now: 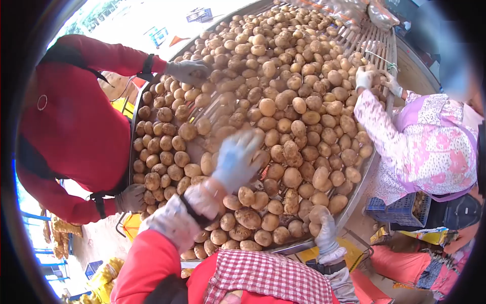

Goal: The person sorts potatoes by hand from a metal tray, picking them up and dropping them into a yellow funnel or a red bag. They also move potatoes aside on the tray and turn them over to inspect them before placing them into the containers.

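Observation:
A large pile of brown potatoes (283,101) covers a long sorting table with a metal rim (354,197). My left hand (235,159), in a pale blue glove, hovers blurred over the near potatoes with its fingers spread and nothing in it. A red sleeve with a patterned cuff leads to it from the bottom left. My right hand (326,235), in a grey glove, is at the near right rim, its fingers curled around a potato (318,213).
A person in red (76,126) leans in from the left, grey-gloved hands (190,71) (131,197) on the potatoes. A person in pink floral (430,142) works at the right, white-gloved hands (365,78) near wooden slats. A blue crate (400,210) stands below.

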Available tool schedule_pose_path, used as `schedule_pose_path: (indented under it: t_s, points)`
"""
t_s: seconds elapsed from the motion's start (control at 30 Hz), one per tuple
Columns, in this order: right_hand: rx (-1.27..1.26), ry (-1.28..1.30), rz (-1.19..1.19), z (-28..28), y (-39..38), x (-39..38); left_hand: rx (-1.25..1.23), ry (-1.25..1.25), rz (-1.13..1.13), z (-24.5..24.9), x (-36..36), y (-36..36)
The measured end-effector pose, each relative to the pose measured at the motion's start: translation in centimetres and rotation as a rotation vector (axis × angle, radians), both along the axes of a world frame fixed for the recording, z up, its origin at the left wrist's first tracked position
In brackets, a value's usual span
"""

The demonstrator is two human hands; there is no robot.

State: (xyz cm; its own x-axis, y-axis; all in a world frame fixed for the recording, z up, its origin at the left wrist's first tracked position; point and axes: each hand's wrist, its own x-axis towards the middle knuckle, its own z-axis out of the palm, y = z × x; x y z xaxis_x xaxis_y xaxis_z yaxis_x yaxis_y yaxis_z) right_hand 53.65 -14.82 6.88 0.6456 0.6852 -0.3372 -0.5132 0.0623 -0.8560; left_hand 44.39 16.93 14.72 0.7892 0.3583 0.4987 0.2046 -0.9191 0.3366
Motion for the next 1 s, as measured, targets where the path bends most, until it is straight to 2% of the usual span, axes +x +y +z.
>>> schedule_pose_path:
  t_s: [0.03,0.07,0.13,0.17,0.2,0.27,0.4,0.47,0.5,0.53,0.57,0.63,0.67,0.73,0.83,0.97,1.0]
  points:
    - [-0.033,-0.116,0.009,-0.3,0.3,-0.3,0.094,0.136,0.101,-1.6,1.8,1.7]
    - [-0.066,-0.234,0.013,-0.4,0.6,-0.5,0.094,0.128,0.105,-3.7,2.9,3.1]
    - [-0.089,-0.214,0.041,0.6,0.8,-0.6,0.279,0.252,0.158,-6.3,4.5,4.1]
    - [-0.094,-0.195,0.037,0.6,0.7,-0.5,0.161,0.349,0.162,-6.7,4.5,3.6]
    - [-0.095,-0.173,0.032,0.4,0.7,-0.4,0.157,0.346,0.164,-6.7,3.8,2.8]
    - [-0.084,-0.181,0.026,0.1,0.6,-0.3,0.032,0.437,-0.047,-7.1,0.8,0.7]
    - [-0.104,-0.114,0.031,1.0,0.9,-0.8,0.064,0.319,-0.108,-2.9,-4.1,-2.5]
    - [-0.11,-0.112,0.032,0.9,0.9,-0.7,-0.328,0.766,-0.22,-0.5,-3.6,-0.8]
    - [-0.118,-0.125,0.049,0.9,0.8,-0.6,-0.152,0.318,-0.098,-2.3,-3.0,0.3]
    - [-0.125,-0.141,0.064,1.0,0.8,-0.5,0.005,0.241,-0.082,-1.2,-1.4,2.0]
    - [-0.037,-0.04,0.03,1.2,1.0,-0.6,0.304,0.145,-0.005,-1.7,0.0,3.4]
    - [-0.057,-0.1,0.02,0.2,0.8,-0.4,0.389,0.335,0.282,-6.5,4.6,7.5]
    - [-0.076,-0.145,0.014,-0.2,0.6,-0.4,0.384,0.332,0.276,-6.3,5.8,8.3]
    - [-0.1,-0.108,-0.02,0.4,0.9,-0.8,0.205,0.654,0.336,-6.2,7.5,8.8]
    - [-0.079,-0.09,0.022,0.9,1.0,-0.4,0.193,0.77,0.269,-5.2,8.1,9.0]
    - [-0.078,-0.149,0.048,2.0,1.2,-0.9,0.328,0.728,0.237,-5.5,5.3,8.1]
    - [-0.058,0.042,-0.008,2.7,1.3,-1.2,0.328,0.729,0.238,-5.6,3.8,8.0]
